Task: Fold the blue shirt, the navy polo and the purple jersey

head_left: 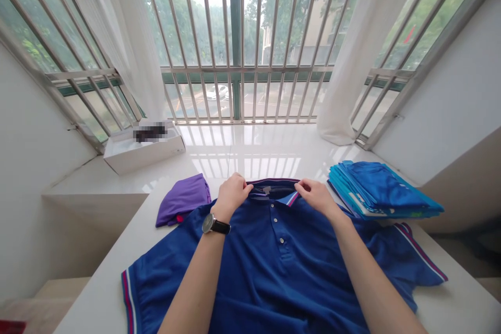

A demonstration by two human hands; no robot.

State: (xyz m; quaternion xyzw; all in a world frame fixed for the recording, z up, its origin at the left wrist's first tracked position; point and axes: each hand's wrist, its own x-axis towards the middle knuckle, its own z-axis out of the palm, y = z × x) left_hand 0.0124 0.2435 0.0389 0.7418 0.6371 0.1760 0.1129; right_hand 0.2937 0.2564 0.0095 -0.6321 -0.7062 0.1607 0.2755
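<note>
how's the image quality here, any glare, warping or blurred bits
In the head view, window light glares off the glossy sill, the window bars lean outward from wide-angle distortion, the item in the box is pixelated, and the polo looks fairly sharp.

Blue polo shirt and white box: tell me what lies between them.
A folded purple garment, seen in the head view, lies between the blue polo shirt and the white box.

The bare left forearm (195,276) and right forearm (371,276) angle forward and inward, the left hand (231,195) and right hand (318,197) palm-down, fingers pinched, near each other.
</note>
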